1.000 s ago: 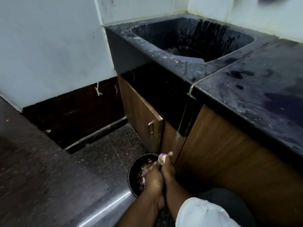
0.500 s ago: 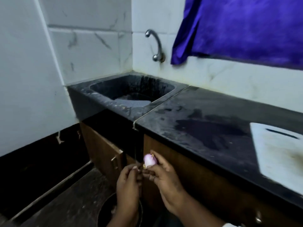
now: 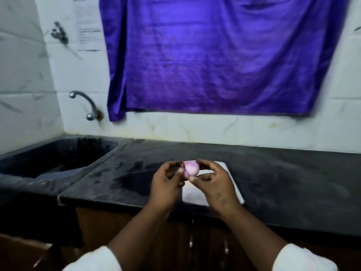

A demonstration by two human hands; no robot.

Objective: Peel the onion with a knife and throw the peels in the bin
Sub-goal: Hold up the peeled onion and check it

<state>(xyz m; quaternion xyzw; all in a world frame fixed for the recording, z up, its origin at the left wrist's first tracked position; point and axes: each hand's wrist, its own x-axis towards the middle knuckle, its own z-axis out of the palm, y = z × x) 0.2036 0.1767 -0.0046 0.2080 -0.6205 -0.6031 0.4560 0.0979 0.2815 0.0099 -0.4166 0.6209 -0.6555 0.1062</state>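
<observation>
The small pink onion (image 3: 191, 168) was held in the air between my two hands, above a white cutting board (image 3: 233, 185). My right hand (image 3: 214, 183) pinched it between thumb and curled fingers. My left hand (image 3: 167, 183) pinched its left end with curled fingertips. The board lay on the dark table (image 3: 293, 182), with the sink (image 3: 58, 155) at the left.
</observation>
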